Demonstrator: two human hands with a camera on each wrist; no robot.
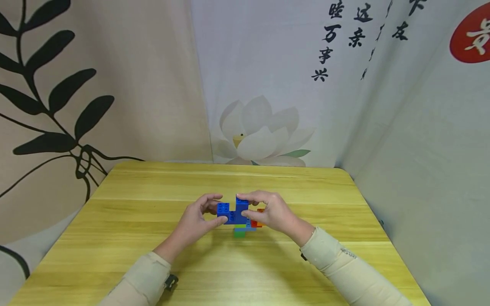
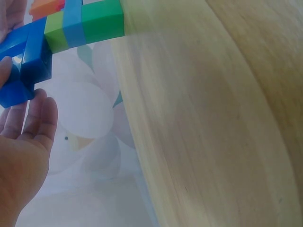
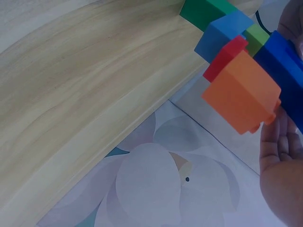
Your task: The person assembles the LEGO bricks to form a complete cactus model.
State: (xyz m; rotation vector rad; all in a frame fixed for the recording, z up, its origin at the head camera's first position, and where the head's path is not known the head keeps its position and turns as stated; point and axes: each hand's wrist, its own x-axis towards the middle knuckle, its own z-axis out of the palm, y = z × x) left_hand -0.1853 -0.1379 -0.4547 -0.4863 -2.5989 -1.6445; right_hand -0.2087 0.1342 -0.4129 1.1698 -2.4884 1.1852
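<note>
A small structure of joined toy building bricks stands at the middle of the table, held between both hands. Its top is made of blue bricks (image 1: 236,218), with a raised block at each end. Below come a lime brick (image 2: 57,33), a light blue brick (image 3: 222,37) and, lowest, a green brick (image 2: 103,20). Out to the right side stick a red brick (image 3: 226,57) and an orange brick (image 3: 241,92). My left hand (image 1: 194,223) pinches the left blue block between thumb and fingers. With thumb and fingertips, my right hand (image 1: 276,212) grips the taller blue block on the right.
The yellow wooden table (image 1: 153,187) extends around the hands. Behind it hangs a pale curtain (image 1: 268,63) printed with a lotus and black characters, and leaf-printed cloth (image 1: 153,85) covers the left side. Dark wrist devices show beneath both sleeves.
</note>
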